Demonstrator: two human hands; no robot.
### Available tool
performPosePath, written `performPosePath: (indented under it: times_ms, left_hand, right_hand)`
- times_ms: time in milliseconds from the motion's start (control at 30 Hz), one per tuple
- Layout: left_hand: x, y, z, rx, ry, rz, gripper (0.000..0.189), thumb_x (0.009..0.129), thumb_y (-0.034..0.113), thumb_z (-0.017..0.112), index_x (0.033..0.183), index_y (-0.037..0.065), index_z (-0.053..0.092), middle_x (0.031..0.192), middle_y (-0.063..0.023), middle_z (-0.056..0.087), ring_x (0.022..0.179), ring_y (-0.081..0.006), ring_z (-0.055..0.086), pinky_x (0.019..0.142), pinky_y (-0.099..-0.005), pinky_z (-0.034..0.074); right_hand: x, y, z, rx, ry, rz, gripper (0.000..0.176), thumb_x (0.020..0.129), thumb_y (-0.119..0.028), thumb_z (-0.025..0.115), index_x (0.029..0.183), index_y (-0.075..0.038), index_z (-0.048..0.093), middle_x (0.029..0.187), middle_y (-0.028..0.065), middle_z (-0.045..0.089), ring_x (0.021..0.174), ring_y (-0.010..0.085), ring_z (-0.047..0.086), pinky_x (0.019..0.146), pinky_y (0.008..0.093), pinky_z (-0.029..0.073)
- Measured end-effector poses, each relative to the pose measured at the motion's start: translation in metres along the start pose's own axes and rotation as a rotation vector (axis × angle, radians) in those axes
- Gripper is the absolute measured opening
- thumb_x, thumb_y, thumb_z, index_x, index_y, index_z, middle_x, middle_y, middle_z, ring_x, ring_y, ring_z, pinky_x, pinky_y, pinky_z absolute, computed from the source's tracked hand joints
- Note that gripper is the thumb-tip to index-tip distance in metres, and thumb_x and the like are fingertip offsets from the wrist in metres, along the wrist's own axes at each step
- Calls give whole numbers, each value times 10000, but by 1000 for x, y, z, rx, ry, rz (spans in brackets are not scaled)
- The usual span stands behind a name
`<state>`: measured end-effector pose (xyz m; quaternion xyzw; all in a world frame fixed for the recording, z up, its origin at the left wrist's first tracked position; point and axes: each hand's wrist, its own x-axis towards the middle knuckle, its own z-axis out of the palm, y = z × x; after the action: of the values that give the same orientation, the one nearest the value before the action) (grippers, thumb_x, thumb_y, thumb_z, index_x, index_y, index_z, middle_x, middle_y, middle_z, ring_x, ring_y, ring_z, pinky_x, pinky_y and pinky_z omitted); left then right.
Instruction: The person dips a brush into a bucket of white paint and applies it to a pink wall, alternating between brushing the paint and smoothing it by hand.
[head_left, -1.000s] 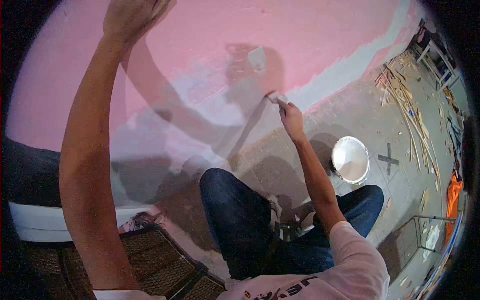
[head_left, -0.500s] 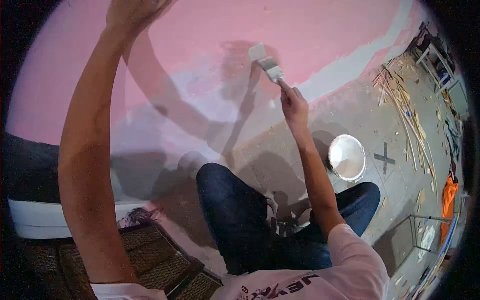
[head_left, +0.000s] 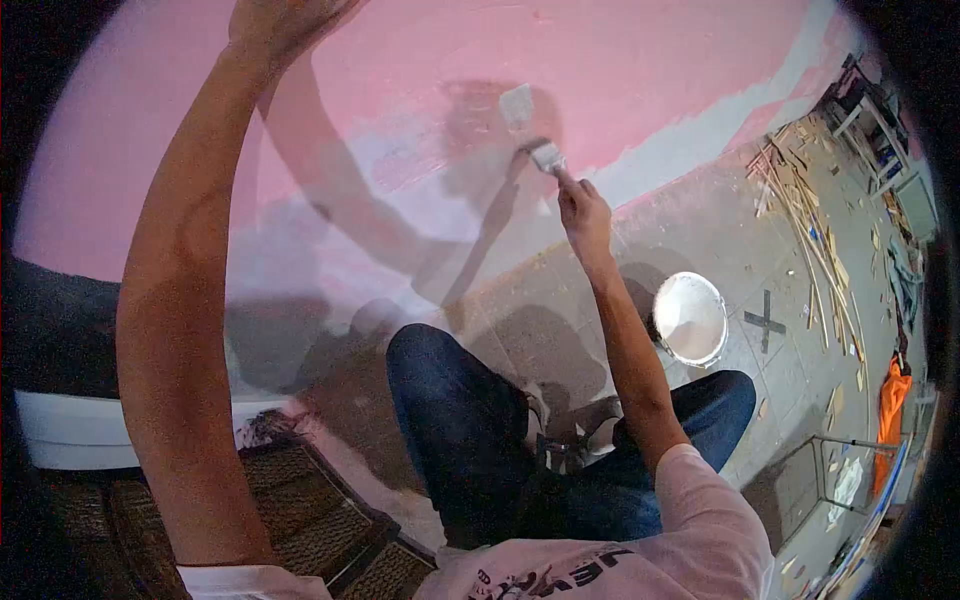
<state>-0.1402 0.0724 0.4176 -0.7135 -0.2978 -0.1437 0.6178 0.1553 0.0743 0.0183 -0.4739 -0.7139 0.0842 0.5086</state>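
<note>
My right hand (head_left: 584, 215) is closed round the handle of a paintbrush (head_left: 547, 157), its bristles close to the pink wall (head_left: 640, 60). Just above the brush, a fresh white paint patch (head_left: 517, 107) stands out on the pink. Around it, streaks of white blend into the pink lower down. My left hand (head_left: 280, 28) is raised at the wall by the top edge of the view, its fingers mostly cut off. Right of my right forearm, a bucket (head_left: 692, 318) with whitish paint inside stands on the floor.
Thin wooden strips (head_left: 815, 240) and scraps litter the floor at the right. A metal frame (head_left: 825, 470) and orange cloth (head_left: 892, 405) lie beyond my right knee. Dark woven-textured panels (head_left: 320, 510) are at the lower left, below a white ledge (head_left: 75, 435).
The paintbrush has pulled back down from the wall, exposing the white patch where its bristles were. My left hand has shifted slightly right in view.
</note>
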Motion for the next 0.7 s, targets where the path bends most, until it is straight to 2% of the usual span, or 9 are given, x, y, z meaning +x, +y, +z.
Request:
performPosePath:
  times_ms: [67,200,367,433,533,567,633,667,700]
  left_hand:
    - [1,-3,-1,7,-12,4,412,920,226,615,1298,64,586,1481,-151,501,1419,-341,419,1191,-523,285]
    - [2,-4,-1,12,-3,16,405,921,222,612,1293,64,591,1477,-150,505,1415,-339,424,1192,-520,286]
    - [1,-3,0,25,24,14,405,919,220,612,1292,65,592,1485,-147,504,1422,-328,420,1194,-517,285]
    - [0,-4,5,43,47,11,409,915,221,615,1293,66,592,1489,-144,503,1426,-324,417,1195,-515,286]
    - [1,-3,0,54,1,15,415,912,224,622,1295,67,592,1490,-143,503,1428,-322,414,1194,-513,287]
    - [2,-2,-1,44,0,10,418,910,225,625,1296,69,592,1490,-143,502,1429,-321,413,1195,-512,287]
    - [2,-3,1,29,-6,2,424,906,227,632,1298,72,592,1491,-141,502,1429,-320,413,1197,-509,286]
    - [2,-3,2,39,3,3,427,905,227,634,1300,73,591,1491,-140,501,1429,-320,412,1197,-509,285]
    - [1,-2,3,46,11,1,429,903,226,636,1301,73,589,1491,-139,501,1429,-320,412,1198,-509,284]
  right_hand:
    - [10,-30,-15,114,126,-38,380,994,-80,610,1363,-154,661,794,168,563,660,361,581,637,435,499]
    - [10,-45,-22,144,121,-23,373,1004,-77,606,1366,-145,662,776,159,556,652,347,572,625,420,493]
    - [-52,68,54,-196,-128,95,313,1011,-111,586,1301,-124,703,820,216,623,715,384,627,673,481,514]
    - [-78,100,73,-235,-289,211,274,1023,-150,553,1214,-100,743,837,253,650,754,414,649,710,531,515]
    - [-108,122,80,-142,-226,47,282,1033,-179,529,1159,-76,759,831,260,659,754,426,652,737,541,524]
    - [-105,129,86,-194,-263,112,270,1024,-171,546,1156,-73,760,836,253,667,762,423,659,739,532,529]
    - [-80,122,93,-292,-339,240,247,1005,-155,582,1150,-67,762,848,241,682,778,417,673,742,512,540]
    - [-69,113,91,-231,-261,215,236,998,-137,597,1152,-67,762,857,231,689,779,400,680,735,494,544]
    - [-42,74,68,-173,-185,191,227,990,-120,613,1153,-66,762,867,221,697,781,383,687,728,477,548]
